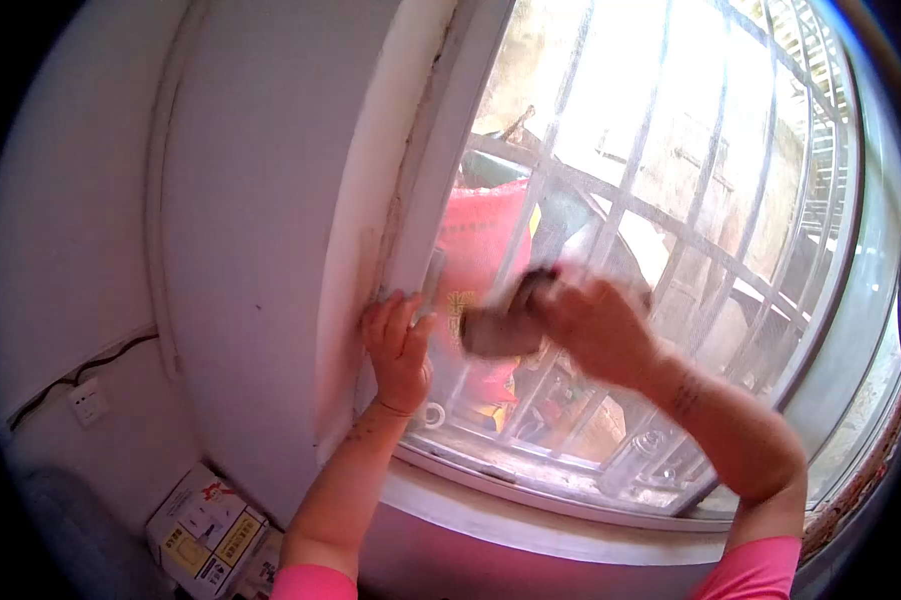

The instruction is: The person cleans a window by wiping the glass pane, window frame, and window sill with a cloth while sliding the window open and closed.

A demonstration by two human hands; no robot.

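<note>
Against the window pane point(660, 240), my right hand point(600, 325) grips a grey-brown cloth point(500, 332). Both the hand and the cloth are smeared by motion, and whether the cloth touches the glass is hard to tell. My left hand point(398, 345) rests at the left side of the window frame point(440, 150), its fingers stretched upward and somewhat apart, with nothing seen in it. Metal bars point(625, 200) stand behind the glass.
Beyond the bars are a red printed sack point(480, 225) and a clear plastic bottle point(630, 460). A white sill point(560, 540) runs below the window. At lower left are a printed box point(205, 535), a wall socket point(88, 402) and a dark cable point(45, 405).
</note>
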